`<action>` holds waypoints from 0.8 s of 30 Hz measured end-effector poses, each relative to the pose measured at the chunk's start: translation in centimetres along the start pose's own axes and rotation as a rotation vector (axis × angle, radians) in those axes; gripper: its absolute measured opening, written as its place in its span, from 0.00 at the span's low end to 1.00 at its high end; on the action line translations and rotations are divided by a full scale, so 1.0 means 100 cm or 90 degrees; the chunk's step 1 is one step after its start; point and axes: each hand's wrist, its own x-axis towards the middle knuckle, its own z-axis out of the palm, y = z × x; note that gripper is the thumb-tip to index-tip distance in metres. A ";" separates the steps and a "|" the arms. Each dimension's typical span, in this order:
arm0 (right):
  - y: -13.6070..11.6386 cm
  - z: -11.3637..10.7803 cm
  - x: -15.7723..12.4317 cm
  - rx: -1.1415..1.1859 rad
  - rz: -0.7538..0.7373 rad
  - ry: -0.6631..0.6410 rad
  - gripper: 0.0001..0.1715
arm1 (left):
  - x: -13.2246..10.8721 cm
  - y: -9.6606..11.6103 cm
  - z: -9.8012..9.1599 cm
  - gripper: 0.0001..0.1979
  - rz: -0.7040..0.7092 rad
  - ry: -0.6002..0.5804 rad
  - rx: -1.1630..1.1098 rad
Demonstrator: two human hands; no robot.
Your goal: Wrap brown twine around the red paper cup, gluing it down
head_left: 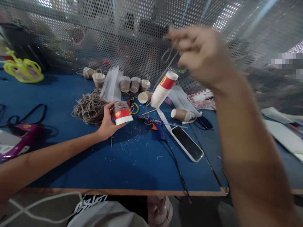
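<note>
My left hand [109, 124] is closed around a red and white paper cup [123, 116], tilted above the blue table. Grey cord is wound around the cup's upper part. High on the right, my right hand [197, 52] is raised and blurred, its fingers pinched on a thin grey cord [168, 65] that trails down towards the cups. A heap of loose grey cord [90, 107] lies just beyond my left hand. Beneath my right hand leans a stack of white paper cups [163, 91], the top one banded red.
A blue glue gun [156, 126] and a phone [187, 143] lie right of centre. Scissors [134, 107] rest behind the held cup. Several cord-wrapped cups [135, 84] stand along the perforated metal screen [142, 41]. A purple tool [22, 138] and a yellow crown-shaped object [23, 71] are at left.
</note>
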 end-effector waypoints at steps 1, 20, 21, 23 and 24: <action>0.003 0.012 -0.006 -0.019 0.009 -0.012 0.14 | 0.000 0.000 0.000 0.43 -0.001 0.000 -0.002; 0.057 0.084 -0.062 0.147 0.150 0.020 0.10 | 0.001 0.003 0.001 0.42 -0.008 -0.020 0.004; 0.060 0.087 -0.065 0.165 0.165 0.009 0.13 | 0.001 0.003 0.000 0.42 -0.007 -0.024 0.008; 0.067 0.093 -0.071 0.157 0.159 -0.007 0.19 | 0.001 0.005 -0.001 0.42 -0.009 -0.055 0.019; 0.071 0.096 -0.075 0.123 0.135 -0.001 0.21 | 0.001 0.007 -0.001 0.42 -0.013 -0.084 0.030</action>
